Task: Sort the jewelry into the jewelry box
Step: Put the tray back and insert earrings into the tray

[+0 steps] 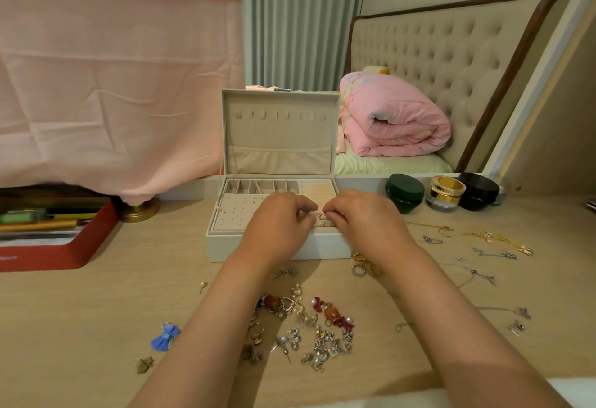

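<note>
Pinching ring (322, 216), right hand (364, 223) over jewelry box (223, 248)

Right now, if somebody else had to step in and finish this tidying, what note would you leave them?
Left hand: curled over the front of the jewelry box; grip unclear.
Right hand: appears to pinch a ring over the box's front section.
Box lid is open.
Done: little; jewelry shows only around that ring.
Left: loose rings by the box, earring pile nearer the person, chains to the right, all on the table.
</note>
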